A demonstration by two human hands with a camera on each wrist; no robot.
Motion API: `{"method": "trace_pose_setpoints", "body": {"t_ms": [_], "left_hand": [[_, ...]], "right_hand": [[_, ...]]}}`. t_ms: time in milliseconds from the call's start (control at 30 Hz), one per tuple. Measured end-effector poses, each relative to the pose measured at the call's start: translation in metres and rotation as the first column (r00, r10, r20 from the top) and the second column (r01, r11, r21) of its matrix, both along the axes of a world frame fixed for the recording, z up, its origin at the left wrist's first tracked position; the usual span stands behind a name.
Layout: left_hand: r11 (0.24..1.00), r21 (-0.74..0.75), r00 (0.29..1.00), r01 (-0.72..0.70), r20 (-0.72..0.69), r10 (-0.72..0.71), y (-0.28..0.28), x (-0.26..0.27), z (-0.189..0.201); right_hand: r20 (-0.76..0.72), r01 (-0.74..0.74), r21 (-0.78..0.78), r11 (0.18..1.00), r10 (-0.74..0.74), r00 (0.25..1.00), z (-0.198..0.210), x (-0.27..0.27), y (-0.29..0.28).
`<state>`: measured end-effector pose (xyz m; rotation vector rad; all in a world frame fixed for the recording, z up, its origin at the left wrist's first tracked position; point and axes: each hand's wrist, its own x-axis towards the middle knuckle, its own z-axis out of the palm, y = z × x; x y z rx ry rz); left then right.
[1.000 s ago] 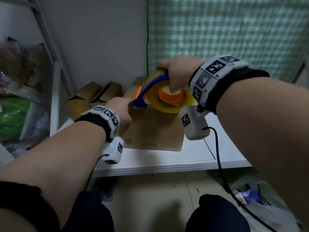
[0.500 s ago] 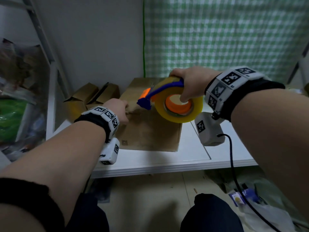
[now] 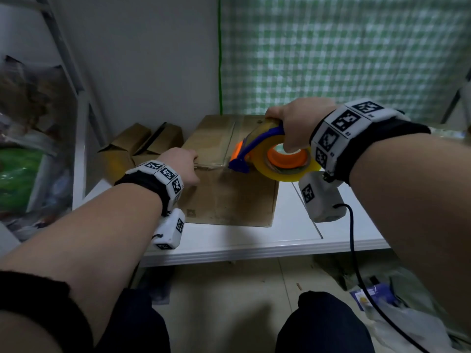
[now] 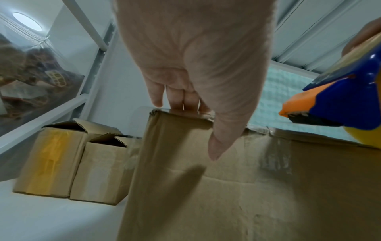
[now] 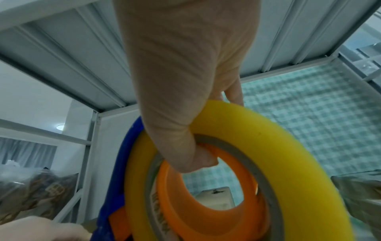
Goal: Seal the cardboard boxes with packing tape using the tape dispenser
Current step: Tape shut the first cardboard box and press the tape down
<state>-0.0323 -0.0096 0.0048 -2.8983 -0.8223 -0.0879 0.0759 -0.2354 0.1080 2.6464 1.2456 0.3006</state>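
Note:
A brown cardboard box (image 3: 229, 194) lies on the white shelf (image 3: 254, 242). My left hand (image 3: 196, 169) rests at its near left top edge. In the left wrist view its fingers (image 4: 177, 104) press a clear tape end onto the box (image 4: 226, 195), and the thumb points down the front face. My right hand (image 3: 283, 133) grips the tape dispenser (image 3: 275, 159), which has a blue frame, an orange core and a yellow roll. The thumb hooks through the core of the dispenser (image 5: 206, 203). A clear strip runs from the left fingers to the dispenser's blue nose (image 4: 340, 110).
Two small open cardboard boxes (image 3: 142, 146) stand at the shelf's back left. A green checked curtain (image 3: 344, 59) hangs behind. Plastic bags (image 3: 25, 154) fill the rack on the left. Bags and wrappers (image 3: 382, 301) lie on the floor at the right. A black cable (image 3: 353, 238) hangs from my right wrist.
My right hand has drawn the dispenser rightward away from my left hand, and a strip of tape now spans the gap. The left hand has stayed at the box edge.

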Motion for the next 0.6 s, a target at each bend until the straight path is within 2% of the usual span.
{"method": "trace_pose_setpoints", "body": {"t_ms": [200,400,500,600], "left_hand": [[1.0,0.01,1.0,0.006,-0.001,-0.006,-0.001,0.002,-0.003],[0.999,0.001,0.999,0.038,-0.012,-0.038,-0.01,0.005,-0.003],[0.99,-0.033,0.99,0.139,0.041,-0.138,-0.021,0.015,-0.005],[0.959,-0.075,0.959,0.273,0.094,-0.266,-0.036,0.027,-0.007]], "right_hand": [[0.036,0.012,-0.095,0.995,-0.009,0.999,0.004,-0.006,0.01],[0.035,0.004,-0.064,0.998,-0.001,0.999,0.003,-0.006,0.011],[0.045,0.003,0.002,1.0,-0.003,0.999,0.0,-0.003,0.009],[-0.074,0.023,0.051,0.998,-0.019,0.997,-0.002,-0.002,0.008]]}}
